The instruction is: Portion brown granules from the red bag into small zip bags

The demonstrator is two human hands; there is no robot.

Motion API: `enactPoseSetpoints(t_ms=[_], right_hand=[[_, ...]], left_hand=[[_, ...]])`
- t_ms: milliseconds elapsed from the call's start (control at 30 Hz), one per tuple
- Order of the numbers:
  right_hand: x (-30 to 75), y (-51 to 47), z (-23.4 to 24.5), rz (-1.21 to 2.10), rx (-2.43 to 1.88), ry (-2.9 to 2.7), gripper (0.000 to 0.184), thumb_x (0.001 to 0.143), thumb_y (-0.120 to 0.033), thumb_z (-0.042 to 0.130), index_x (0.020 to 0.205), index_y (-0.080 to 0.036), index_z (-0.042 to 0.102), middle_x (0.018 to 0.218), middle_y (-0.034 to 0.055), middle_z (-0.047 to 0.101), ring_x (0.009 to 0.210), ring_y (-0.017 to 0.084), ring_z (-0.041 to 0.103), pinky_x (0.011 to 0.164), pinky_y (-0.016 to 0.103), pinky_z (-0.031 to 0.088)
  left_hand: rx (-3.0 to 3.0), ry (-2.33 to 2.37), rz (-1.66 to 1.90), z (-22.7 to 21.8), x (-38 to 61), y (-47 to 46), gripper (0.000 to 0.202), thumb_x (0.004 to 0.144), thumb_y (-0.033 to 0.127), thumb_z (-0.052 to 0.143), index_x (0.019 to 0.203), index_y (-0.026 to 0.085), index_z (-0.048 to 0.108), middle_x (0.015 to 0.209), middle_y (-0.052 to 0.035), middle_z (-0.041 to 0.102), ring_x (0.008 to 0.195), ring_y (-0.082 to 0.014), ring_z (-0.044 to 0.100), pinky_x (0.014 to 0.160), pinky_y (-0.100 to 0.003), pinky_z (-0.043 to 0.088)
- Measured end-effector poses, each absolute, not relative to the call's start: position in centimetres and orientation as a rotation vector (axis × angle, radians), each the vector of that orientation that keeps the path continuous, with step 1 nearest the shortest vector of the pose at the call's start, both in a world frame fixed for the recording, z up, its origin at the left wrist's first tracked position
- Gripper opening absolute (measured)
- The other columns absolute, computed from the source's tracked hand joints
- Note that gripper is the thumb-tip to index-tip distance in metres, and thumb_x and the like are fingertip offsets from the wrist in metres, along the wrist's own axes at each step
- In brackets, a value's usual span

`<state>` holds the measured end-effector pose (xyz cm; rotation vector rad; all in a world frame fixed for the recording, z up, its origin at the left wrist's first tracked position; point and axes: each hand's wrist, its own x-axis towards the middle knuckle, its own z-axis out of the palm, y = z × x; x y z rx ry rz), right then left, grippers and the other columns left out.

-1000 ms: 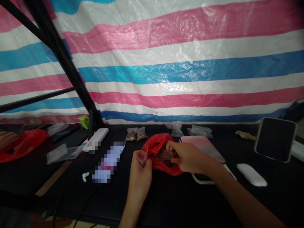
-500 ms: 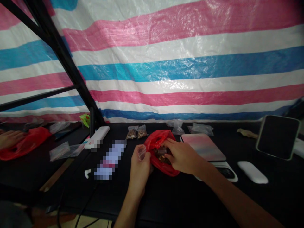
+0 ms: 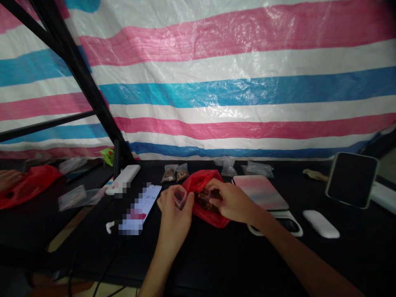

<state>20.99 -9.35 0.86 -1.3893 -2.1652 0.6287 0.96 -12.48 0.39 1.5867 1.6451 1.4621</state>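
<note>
Striped plastic sheeting (image 3: 241, 95), black frame (image 3: 93, 95), dark tabletop (image 3: 216, 260)

A makeshift, sheet-walled work area is depicted; whether it belongs to a workshop or a home cannot be determined. The background is closed off by striped plastic sheeting (image 3: 216, 93), crossed at upper left by dark bars (image 3: 82, 80). Work is indicated by a red bag (image 3: 213, 218) being handled on a black tabletop (image 3: 241, 264) at centre.
</note>
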Motion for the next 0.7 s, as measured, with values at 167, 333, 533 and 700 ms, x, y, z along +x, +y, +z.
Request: enactPoseSetpoints(t_ms=[167, 333, 533, 700], right_hand=[[22.9, -8.8, 2.5, 0.903, -1.204, -2.026, 0.023, 0.087, -0.017, 0.063, 0.107, -0.024, 0.059, 0.089, -0.0015, 0.068, 0.078, 0.017, 0.063, 0.07, 0.029, 0.046], [25.0, -8.2, 3.7, 1.07, -1.033, -1.907, 0.022, 0.089, -0.026, 0.065, 0.11, -0.024, 0.057, 0.1, 0.0006, 0.067, 0.086, 0.017, 0.063, 0.076, 0.03, 0.049], [25.0, -8.0, 3.6, 0.755, -1.048, -1.939, 0.027, 0.089, -0.019, 0.064, 0.115, -0.025, 0.064, 0.107, 0.0026, 0.069, 0.081, 0.017, 0.061, 0.074, 0.032, 0.052], [23.9, -8.6, 3.4, 0.292, -0.932, -2.089, 0.046, 0.092, -0.006, 0.052, 0.128, -0.032, 0.067, 0.125, 0.0057, 0.066, 0.113, 0.023, 0.063, 0.098, 0.04, 0.052]], left_hand=[[1.805, 1.457, 1.228, 3.2, 1.3, -13.0, 0.014, 0.095, 0.038, 0.059, 0.098, 0.025, 0.062, 0.087, -0.0005, 0.067, 0.079, -0.0184, 0.063, 0.073, -0.03, 0.048], [1.946, 1.433, 0.889, 3.4, 2.3, -9.5, 0.011, 0.09, 0.032, 0.063, 0.088, 0.022, 0.065, 0.078, -0.0016, 0.07, 0.068, -0.018, 0.064, 0.062, -0.028, 0.043], [2.143, 1.227, 0.844, 2.2, 3.7, -5.9, 0.009, 0.088, 0.031, 0.065, 0.09, 0.023, 0.067, 0.084, -0.0021, 0.074, 0.074, -0.0196, 0.068, 0.066, -0.028, 0.046], [2.1, 1.19, 0.943, 0.5, 4.8, -6.0, 0.021, 0.088, 0.038, 0.067, 0.104, 0.024, 0.069, 0.093, -0.0029, 0.075, 0.082, -0.0217, 0.07, 0.071, -0.03, 0.05]])
